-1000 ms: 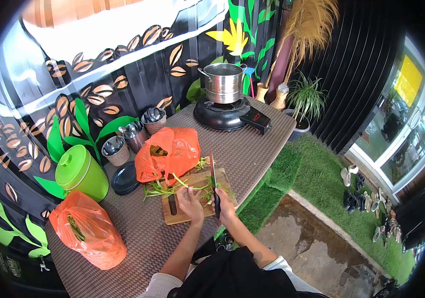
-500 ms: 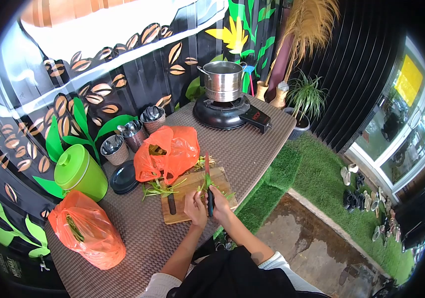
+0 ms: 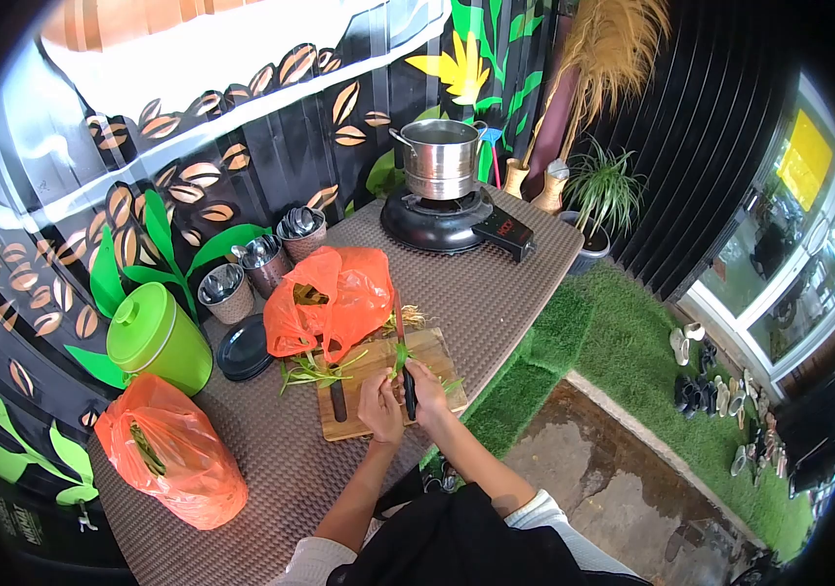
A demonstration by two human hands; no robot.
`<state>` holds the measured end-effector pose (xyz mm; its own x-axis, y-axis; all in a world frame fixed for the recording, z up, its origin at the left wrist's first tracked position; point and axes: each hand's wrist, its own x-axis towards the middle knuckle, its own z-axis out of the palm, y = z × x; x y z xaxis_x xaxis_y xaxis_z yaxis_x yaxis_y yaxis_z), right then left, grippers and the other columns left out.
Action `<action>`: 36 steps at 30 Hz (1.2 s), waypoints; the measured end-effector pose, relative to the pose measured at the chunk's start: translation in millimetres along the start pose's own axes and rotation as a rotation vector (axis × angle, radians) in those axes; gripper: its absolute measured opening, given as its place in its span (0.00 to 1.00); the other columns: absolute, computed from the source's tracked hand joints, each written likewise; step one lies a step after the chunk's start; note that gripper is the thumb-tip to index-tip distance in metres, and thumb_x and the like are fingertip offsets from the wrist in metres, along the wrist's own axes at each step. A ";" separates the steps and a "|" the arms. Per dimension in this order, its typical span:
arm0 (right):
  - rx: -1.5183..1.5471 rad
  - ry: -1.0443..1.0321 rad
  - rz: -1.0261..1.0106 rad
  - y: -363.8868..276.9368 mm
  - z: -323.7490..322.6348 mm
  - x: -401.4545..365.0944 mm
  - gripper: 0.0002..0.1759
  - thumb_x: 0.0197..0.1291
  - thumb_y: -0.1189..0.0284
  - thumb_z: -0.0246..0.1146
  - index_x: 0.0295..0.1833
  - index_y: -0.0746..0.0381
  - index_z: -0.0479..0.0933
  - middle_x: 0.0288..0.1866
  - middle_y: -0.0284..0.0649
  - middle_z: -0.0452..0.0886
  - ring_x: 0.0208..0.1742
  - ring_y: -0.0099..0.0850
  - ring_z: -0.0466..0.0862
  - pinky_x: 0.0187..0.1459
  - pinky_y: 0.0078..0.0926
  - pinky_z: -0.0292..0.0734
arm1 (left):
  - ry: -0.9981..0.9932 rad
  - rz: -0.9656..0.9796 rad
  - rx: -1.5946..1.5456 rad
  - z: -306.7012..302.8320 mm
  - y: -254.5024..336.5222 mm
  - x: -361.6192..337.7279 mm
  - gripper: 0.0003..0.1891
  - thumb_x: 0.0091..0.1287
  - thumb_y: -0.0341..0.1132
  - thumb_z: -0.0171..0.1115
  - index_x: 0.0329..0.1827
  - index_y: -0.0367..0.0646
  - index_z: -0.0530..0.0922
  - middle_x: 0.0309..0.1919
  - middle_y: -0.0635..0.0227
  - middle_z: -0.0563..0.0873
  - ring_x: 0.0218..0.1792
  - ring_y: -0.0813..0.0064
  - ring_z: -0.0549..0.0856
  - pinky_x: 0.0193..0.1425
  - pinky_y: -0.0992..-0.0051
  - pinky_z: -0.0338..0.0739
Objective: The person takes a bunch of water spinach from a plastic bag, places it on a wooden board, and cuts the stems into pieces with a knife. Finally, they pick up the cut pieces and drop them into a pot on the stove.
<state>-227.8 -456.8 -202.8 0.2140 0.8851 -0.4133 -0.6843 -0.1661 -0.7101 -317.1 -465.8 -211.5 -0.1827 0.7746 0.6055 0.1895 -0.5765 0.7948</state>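
Observation:
Above the wooden cutting board, my right hand grips a knife by its black handle, the blade pointing away from me. Close beside it on the left, my left hand is closed on a green vegetable, next to the blade. Cut green stems lie along the board's left edge. Behind the board sits an open orange plastic bag with greens inside. Some roots lie near the board's far edge.
A second orange bag and a green lidded bucket stand on the left, near dark plates. Cutlery cups line the wall. A steel pot sits on a portable stove at the back. Shoes lie on the grass.
The knife and my right hand have shifted slightly left, and the blade is angled a little more to the left. My left hand has moved slightly left too.

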 end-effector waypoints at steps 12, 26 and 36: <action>-0.408 -0.036 -0.187 -7.6 0.4 -21.5 0.11 0.70 0.63 0.57 0.40 0.59 0.75 0.22 0.29 0.74 0.17 0.17 0.69 0.17 0.16 0.63 | 0.151 -0.107 -0.125 6.0 9.6 29.4 0.07 0.71 0.24 0.55 0.48 0.31 0.75 0.45 0.56 0.81 0.42 0.68 0.85 0.45 0.73 0.83; -0.125 -0.111 -0.263 -28.8 -21.0 -43.7 0.17 0.71 0.64 0.53 0.59 0.63 0.68 0.23 0.35 0.74 0.20 0.20 0.70 0.21 0.20 0.66 | 0.243 -0.441 -0.398 3.2 -5.3 38.1 0.11 0.72 0.27 0.54 0.53 0.31 0.69 0.40 0.62 0.76 0.38 0.78 0.79 0.41 0.67 0.90; -0.341 -0.247 -0.295 -28.3 -22.8 -46.8 0.24 0.72 0.66 0.53 0.69 0.63 0.65 0.26 0.31 0.73 0.25 0.18 0.71 0.27 0.15 0.66 | 0.199 -0.465 -0.440 5.6 -5.0 34.6 0.10 0.71 0.26 0.56 0.51 0.27 0.71 0.36 0.62 0.77 0.35 0.76 0.82 0.35 0.69 0.90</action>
<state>-202.6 -503.4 -176.4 0.1648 0.9851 -0.0497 -0.3442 0.0103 -0.9388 -318.9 -434.7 -194.8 -0.3327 0.9297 0.1582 -0.3554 -0.2790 0.8921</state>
